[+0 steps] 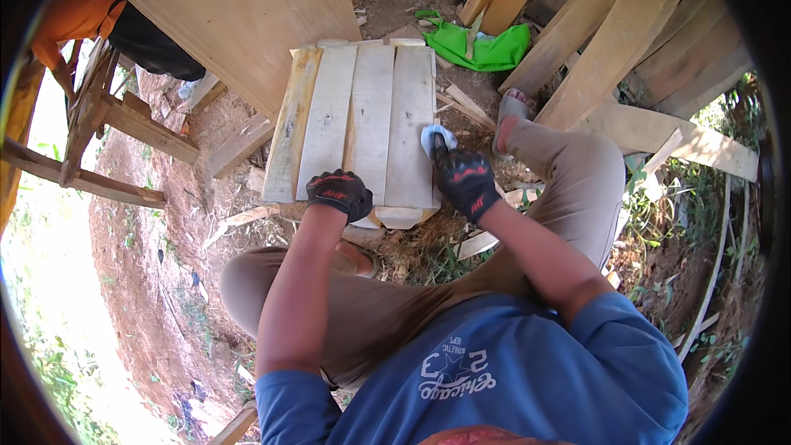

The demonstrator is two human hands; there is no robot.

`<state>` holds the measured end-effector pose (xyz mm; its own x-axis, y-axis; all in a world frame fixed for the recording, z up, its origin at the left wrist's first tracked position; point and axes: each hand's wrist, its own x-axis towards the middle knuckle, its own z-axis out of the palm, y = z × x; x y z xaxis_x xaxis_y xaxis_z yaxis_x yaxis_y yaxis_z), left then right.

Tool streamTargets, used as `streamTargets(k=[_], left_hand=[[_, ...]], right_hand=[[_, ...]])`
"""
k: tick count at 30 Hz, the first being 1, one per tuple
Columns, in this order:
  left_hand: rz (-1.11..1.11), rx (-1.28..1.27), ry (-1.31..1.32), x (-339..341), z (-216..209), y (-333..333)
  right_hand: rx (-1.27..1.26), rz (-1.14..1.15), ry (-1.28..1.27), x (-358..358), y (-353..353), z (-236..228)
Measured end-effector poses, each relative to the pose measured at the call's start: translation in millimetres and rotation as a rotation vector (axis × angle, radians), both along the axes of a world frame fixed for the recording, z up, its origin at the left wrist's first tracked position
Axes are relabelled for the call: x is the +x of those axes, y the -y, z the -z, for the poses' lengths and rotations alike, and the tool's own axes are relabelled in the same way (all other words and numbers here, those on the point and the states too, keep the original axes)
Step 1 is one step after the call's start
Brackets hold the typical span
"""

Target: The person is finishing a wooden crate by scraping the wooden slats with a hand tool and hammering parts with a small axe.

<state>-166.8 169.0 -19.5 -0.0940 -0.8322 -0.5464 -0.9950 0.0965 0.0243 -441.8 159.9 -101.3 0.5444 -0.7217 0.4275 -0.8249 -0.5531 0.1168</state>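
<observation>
A low wooden piece with a top of several pale slats [331,111] stands in front of me, with narrow gaps between the boards. My left hand [338,191], in a black glove with red marks, is closed over its near edge, left of the middle. In a matching glove, my right hand [465,181] grips a pale blue-white pad [437,141] against the slats' right edge. The pad looks soft, like a folded cloth; part of it is hidden under the fingers, and its exact kind I cannot tell.
A large plywood panel [247,16] leans at the back left, beside a rough wooden frame [136,128] with orange cloth [74,16]. Long planks [626,29] lean at the back right, near a bright green bag [486,45]. Wood scraps litter the dirt around my legs.
</observation>
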Motion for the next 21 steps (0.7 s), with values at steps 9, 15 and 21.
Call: streamTargets(k=[9,15,21], left_hand=[[-0.028,0.012,0.004,2,-8,-3],[-0.039,0.009,0.001,-2,-1,-2],[-0.016,0.001,-0.023,4,-10,-9]], right_hand=[[0.115,0.064,-0.042,15,-22,-9],[0.156,0.106,-0.029,14,30,6],[0.058,0.064,0.055,17,-16,-6]])
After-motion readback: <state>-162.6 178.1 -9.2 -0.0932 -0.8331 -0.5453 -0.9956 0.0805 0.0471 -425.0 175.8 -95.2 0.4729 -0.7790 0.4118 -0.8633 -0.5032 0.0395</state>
